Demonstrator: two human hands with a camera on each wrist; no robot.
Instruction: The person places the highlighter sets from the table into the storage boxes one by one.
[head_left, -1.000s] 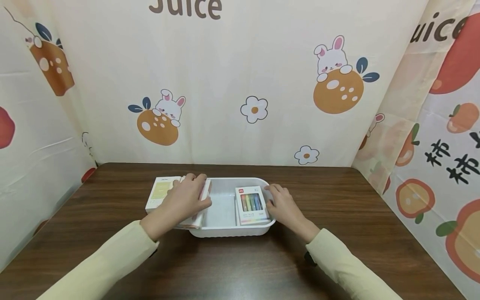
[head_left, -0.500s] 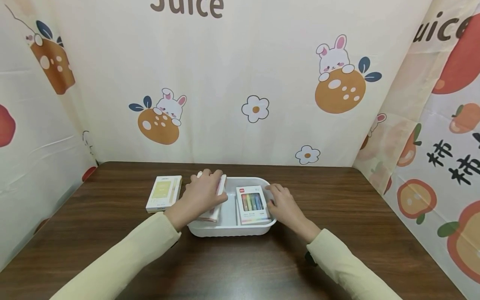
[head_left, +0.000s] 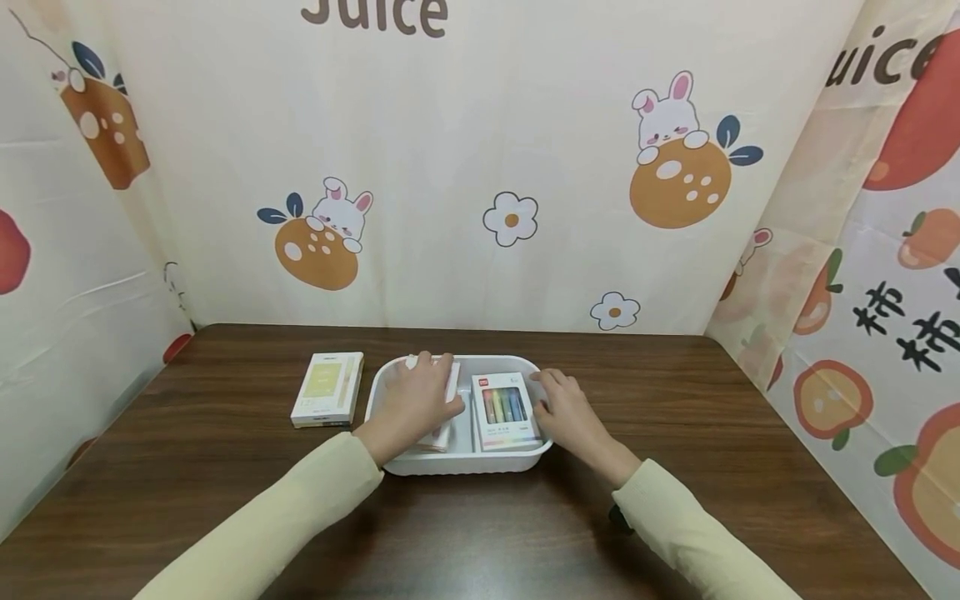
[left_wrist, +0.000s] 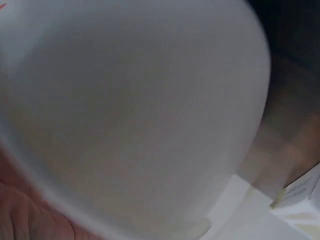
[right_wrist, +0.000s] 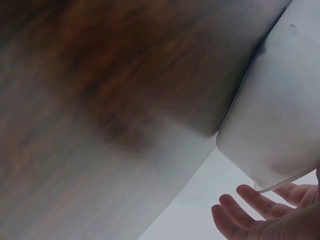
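Observation:
A white plastic basket (head_left: 442, 464) sits on the table. My left hand (head_left: 416, 404) is over its left half, gripping a thin white box with pinkish edges (head_left: 453, 382); most of that box is hidden under the hand. In the basket's right half lies a white crayon box (head_left: 507, 410) whose window shows several coloured sticks. At the right end, my right hand (head_left: 573, 417) touches the basket's rim with loosely spread fingers. The right wrist view shows those fingers (right_wrist: 257, 200) beside the rim. In the left wrist view, the basket's wall (left_wrist: 145, 115) blocks the held box.
A white box with a yellow-green label (head_left: 327, 389) lies on the brown wooden table (head_left: 480, 542), left of the basket. Printed cloth (head_left: 465, 125) hangs behind the table and along both sides.
My left hand has moved right with the thin white box, from beside the basket into its left half. The yellow-green-labelled box stays on the table, now uncovered. My right hand stays at the rim.

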